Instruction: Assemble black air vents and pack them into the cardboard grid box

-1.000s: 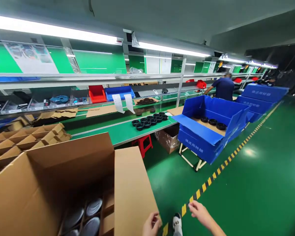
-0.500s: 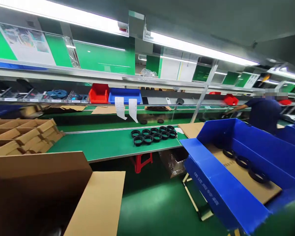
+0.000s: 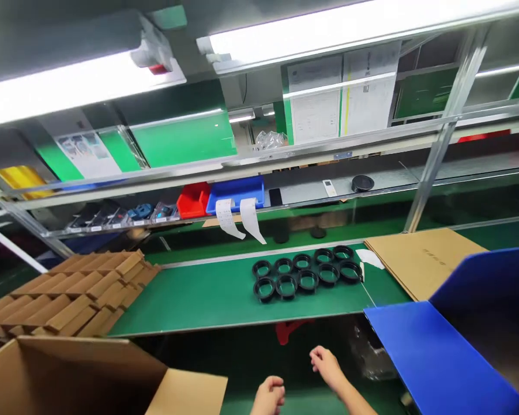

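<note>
My left hand (image 3: 269,395) is at the bottom of the view, in front of the bench edge. Its fingers are loosely bent and apart, with nothing seen in them. Slightly higher and to the right, my right hand (image 3: 326,365) is also empty, its fingers half curled. Neither hand touches anything. Beyond them, several black rings (image 3: 308,280) sit in two rows on the green workbench (image 3: 199,294).
An open cardboard box (image 3: 90,372) is at lower left, with stacked cardboard dividers (image 3: 69,294) behind it. A blue bin (image 3: 462,351) stands at right beside flat cardboard (image 3: 428,256). A red stool (image 3: 290,329) is under the bench. Paper strips (image 3: 251,219) hang from the shelf.
Both my hands have come into view at the bottom. The bench and rings appear closer. The blue bin has shifted right in view, its rings no longer visible, and the other person is out of view.
</note>
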A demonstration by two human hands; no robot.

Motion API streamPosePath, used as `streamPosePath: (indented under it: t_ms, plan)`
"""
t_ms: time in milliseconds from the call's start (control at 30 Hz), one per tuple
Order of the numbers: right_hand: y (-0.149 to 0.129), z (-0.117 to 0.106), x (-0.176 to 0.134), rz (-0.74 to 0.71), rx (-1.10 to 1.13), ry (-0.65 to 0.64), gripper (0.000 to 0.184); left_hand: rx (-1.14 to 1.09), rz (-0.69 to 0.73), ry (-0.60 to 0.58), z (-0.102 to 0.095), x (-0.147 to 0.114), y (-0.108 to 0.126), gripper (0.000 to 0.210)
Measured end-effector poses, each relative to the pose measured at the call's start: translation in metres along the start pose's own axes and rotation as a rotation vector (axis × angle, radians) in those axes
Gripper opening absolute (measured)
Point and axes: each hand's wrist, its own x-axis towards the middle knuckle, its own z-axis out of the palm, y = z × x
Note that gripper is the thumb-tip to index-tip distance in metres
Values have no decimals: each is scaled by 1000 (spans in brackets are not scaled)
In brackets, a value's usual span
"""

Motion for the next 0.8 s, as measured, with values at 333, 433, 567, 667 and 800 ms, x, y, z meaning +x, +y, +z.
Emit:
streamPosePath:
  t_ms: [333,433,567,667,800]
  plan:
    - [-119,-35,230,-19,409,31,35,-242,204,156,-12,78,165,48]
    - [-128,-73,285,10,478,143,37,-276,291,124,-1,137,228,46]
    - [-147,-119,367,53,531,308,34,-323,392,37,33,241,329,42]
    - [-164,-139,442,111,556,416,29,-347,388,-25,65,311,391,42]
    - [-173,-147,543,235,558,587,26,-324,321,-155,98,368,411,46]
